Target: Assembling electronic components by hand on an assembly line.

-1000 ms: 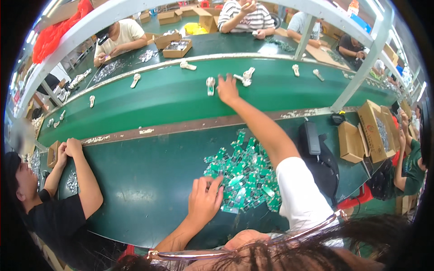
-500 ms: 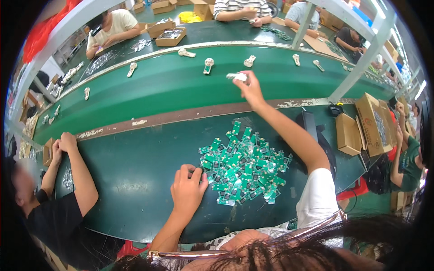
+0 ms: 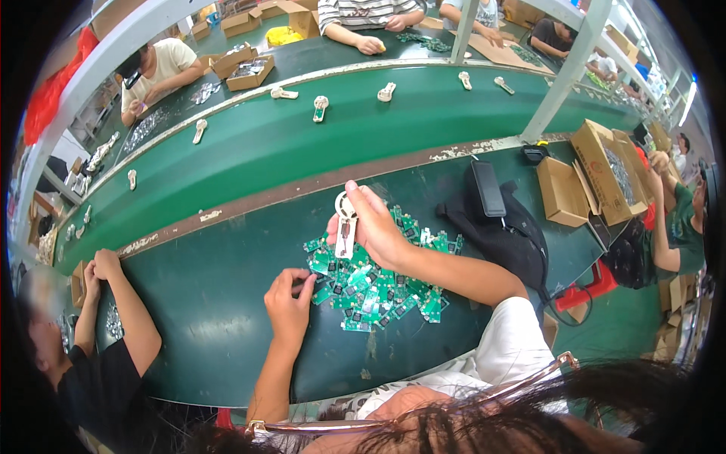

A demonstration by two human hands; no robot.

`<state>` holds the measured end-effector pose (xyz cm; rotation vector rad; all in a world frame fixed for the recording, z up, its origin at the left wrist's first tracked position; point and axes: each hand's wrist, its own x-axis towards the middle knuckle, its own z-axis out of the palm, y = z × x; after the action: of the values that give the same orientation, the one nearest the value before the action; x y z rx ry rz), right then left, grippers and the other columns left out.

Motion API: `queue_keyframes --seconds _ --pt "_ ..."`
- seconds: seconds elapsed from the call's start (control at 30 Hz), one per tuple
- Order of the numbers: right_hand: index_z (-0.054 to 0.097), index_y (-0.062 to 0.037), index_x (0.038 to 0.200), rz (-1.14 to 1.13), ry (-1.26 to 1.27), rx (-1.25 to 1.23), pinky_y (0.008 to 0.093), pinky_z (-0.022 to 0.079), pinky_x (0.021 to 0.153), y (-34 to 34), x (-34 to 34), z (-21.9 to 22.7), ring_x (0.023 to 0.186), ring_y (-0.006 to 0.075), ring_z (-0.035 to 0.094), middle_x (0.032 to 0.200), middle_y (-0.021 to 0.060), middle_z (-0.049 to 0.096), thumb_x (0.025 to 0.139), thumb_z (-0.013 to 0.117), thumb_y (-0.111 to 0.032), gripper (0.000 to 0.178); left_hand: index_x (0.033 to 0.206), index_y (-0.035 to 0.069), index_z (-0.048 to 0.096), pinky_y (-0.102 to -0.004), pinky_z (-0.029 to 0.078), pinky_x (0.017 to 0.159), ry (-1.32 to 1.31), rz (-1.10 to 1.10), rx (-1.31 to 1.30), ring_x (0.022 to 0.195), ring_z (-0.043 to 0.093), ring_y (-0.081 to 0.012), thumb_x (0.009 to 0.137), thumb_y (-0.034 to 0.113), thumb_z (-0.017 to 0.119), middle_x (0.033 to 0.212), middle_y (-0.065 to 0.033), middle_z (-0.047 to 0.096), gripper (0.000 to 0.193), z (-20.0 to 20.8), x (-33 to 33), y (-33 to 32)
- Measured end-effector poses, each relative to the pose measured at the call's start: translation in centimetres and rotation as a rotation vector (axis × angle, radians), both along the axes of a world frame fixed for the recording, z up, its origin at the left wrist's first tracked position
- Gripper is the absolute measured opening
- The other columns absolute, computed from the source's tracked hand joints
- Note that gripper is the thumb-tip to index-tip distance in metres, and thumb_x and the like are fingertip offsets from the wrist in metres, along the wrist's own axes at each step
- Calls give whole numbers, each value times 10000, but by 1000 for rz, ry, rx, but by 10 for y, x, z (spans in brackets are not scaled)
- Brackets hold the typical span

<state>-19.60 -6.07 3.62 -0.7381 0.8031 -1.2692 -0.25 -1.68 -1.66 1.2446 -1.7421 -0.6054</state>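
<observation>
My right hand (image 3: 380, 233) is closed on a white plastic casing (image 3: 345, 240), which has a round head and a narrow body with dark parts inside. It is held above a heap of green circuit boards (image 3: 370, 295) on the dark green table. At the heap's left edge, my left hand (image 3: 287, 304) has its fingers curled together. Something small and dark shows at those fingertips, too little of it to name. Similar white casings, such as this one (image 3: 321, 108), lie spaced out along the green conveyor belt (image 3: 257, 140) beyond the table.
A black bag (image 3: 522, 234) with a dark box-shaped device (image 3: 485, 189) lies right of the heap. Open cartons (image 3: 561, 193) stand farther right. On the left, a co-worker's forearms (image 3: 128, 306) reach over the table. White frame posts (image 3: 567, 79) rise by the belt; other people sit across it.
My right hand has come back from over the belt to above the heap, carrying the white casing. My left hand stays beside the heap. The whole view has shifted slightly.
</observation>
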Motion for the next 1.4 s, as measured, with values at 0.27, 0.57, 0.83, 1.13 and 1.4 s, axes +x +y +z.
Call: queue_keyframes --seconds 0.27,0.57,0.83,1.13,1.4 --pt "217 -121 1389 180 -34 -95 430 525 874 18 2 -3 1024 347 621 1060 190 577 954 470 -47 508 853 12 672 -257 518 513 63 -34 -68 666 618 -157 804 -61 615 821 -97 632 105 12 -2 9" --pt "274 -152 1393 196 249 -261 301 574 705 29 19 -11 929 196 626 1048 126 561 955 447 -42 484 971 49 681 -249 488 464 34 -5 -236 677 592 -151 737 -43 690 894 -77 591 251 17 -9 17" --pt "609 -95 1234 250 727 -769 300 559 796 31 16 -23 1016 235 604 1130 146 556 817 357 172 556 906 43 659 -253 409 393 -276 56 -466 671 542 -155 677 -27 741 855 -57 542 253 16 -8 19" --pt "582 -81 1266 208 844 -914 357 471 865 38 22 -22 1001 285 569 1098 138 584 833 443 136 504 851 45 635 -332 444 540 -138 68 -320 684 542 -223 671 4 733 787 -56 530 209 14 -6 18" --pt "565 -88 1284 186 916 -971 381 429 886 40 25 -26 996 297 557 1076 133 605 835 546 61 473 858 23 589 -355 457 550 -253 98 -353 703 546 -245 647 18 718 811 -71 535 248 21 -5 18"
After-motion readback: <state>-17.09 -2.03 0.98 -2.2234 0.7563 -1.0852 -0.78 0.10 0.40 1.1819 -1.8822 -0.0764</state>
